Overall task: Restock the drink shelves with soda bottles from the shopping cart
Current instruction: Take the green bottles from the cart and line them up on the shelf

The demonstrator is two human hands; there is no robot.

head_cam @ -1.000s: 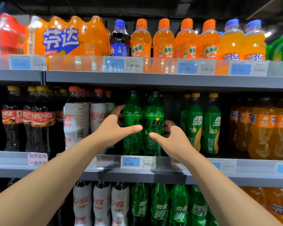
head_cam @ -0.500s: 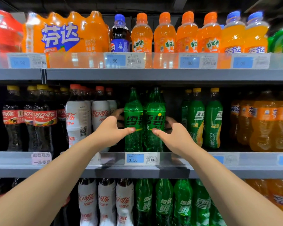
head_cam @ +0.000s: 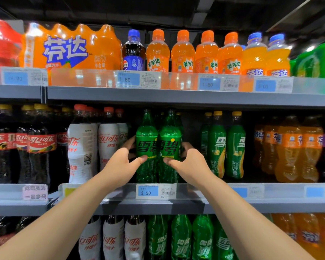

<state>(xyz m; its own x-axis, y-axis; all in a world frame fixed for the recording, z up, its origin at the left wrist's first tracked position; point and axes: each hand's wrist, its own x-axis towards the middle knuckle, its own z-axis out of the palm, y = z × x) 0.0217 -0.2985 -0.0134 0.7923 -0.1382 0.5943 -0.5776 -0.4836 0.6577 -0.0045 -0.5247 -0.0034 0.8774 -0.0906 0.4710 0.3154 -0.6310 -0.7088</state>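
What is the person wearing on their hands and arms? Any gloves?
No gloves. The left hand and right hand are bare, with no rings or watch showing. The left arm and right arm are bare too: no sleeves come into the picture.

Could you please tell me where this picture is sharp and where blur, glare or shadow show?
Head view: the two green bottles held between left hand and right hand are sharp, as is the 3.50 price tag; the orange multipack at top left is soft; glare whitens the clear rail beneath it; the cola bottles at middle left sink into shadow.
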